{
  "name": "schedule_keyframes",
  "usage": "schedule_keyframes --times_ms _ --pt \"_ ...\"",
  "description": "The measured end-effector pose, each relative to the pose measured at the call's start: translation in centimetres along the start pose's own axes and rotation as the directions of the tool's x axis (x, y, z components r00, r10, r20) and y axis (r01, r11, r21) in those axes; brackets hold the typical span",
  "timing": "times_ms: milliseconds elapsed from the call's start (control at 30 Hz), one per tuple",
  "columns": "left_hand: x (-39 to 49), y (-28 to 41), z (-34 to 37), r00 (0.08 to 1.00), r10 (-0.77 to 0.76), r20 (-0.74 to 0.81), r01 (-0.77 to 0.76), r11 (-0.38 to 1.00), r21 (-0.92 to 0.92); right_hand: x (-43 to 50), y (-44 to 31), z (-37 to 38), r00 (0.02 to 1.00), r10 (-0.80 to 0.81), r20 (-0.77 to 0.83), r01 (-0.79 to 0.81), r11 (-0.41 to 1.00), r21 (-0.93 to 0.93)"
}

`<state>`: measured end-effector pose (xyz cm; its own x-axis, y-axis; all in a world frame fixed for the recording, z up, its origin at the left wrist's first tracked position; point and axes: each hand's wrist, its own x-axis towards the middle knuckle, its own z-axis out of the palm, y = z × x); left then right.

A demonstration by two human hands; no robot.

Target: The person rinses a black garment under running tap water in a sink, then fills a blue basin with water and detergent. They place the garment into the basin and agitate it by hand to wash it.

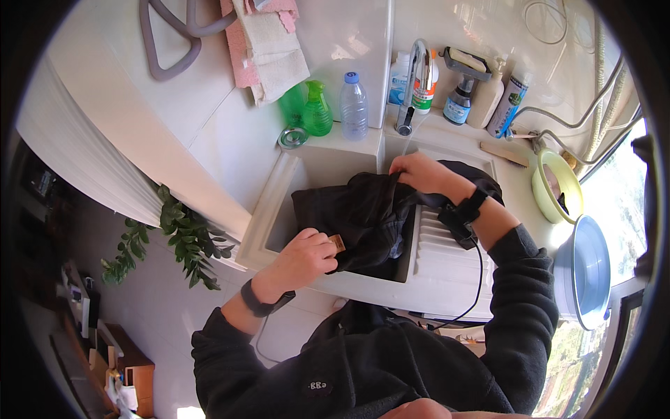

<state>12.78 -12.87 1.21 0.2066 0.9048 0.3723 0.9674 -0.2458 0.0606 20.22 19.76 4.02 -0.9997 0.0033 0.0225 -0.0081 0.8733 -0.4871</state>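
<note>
A black garment (pixel 361 209) hangs between my hands over the basin of a laundry sink (pixel 280 209), part of it down in the basin. My left hand (pixel 306 256) grips its lower edge, beside a small tan label (pixel 337 243) that bears writing. With fingertips pinched, my right hand (pixel 421 173) holds the fabric higher up, near the back of the sink. More dark cloth lies behind my right wrist, across the ribbed washboard (pixel 445 238). Behind the sink rises a chrome faucet (pixel 405 112), with what looks like a thin stream of water below it.
Green spray bottle (pixel 317 112) and clear plastic bottle (pixel 355 110) stand on the back-left ledge. Several cleaner bottles line the wall near a pump bottle (pixel 487 99). A wooden brush (pixel 503 154), a yellow-green basin (pixel 555 194) and a blue basin (pixel 589 272) sit right. Cables trail from both wrists.
</note>
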Motion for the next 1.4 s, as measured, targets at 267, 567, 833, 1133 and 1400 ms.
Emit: schedule_keyframes --times_ms 267,567,833,1133,1400 --pt "-0.1 -4.8 -1.6 0.940 -0.290 -0.177 0.322 0.928 0.189 -3.6 -4.1 -8.9 0.908 -0.017 -0.418 0.160 0.937 0.311" --pt "9.0 -5.0 2.7 0.770 -0.565 -0.296 0.312 0.739 -0.598 -5.6 -7.8 -4.9 0.933 -0.288 -0.217 0.268 0.956 -0.116" --pt "7.9 -8.4 4.5 0.446 -0.783 0.435 0.368 -0.282 -0.886 -10.9 -4.8 -2.3 0.902 -0.425 -0.075 0.421 0.905 -0.062" --pt "10.5 -5.4 3.1 0.393 -0.784 0.480 0.175 -0.449 -0.876 -11.5 -5.3 0.4 0.987 -0.159 -0.024 0.159 0.987 0.009" --pt "9.9 -3.6 3.1 0.459 -0.733 0.502 0.082 -0.527 -0.846 -7.2 -7.0 0.9 0.987 0.014 -0.160 -0.052 0.970 -0.236"
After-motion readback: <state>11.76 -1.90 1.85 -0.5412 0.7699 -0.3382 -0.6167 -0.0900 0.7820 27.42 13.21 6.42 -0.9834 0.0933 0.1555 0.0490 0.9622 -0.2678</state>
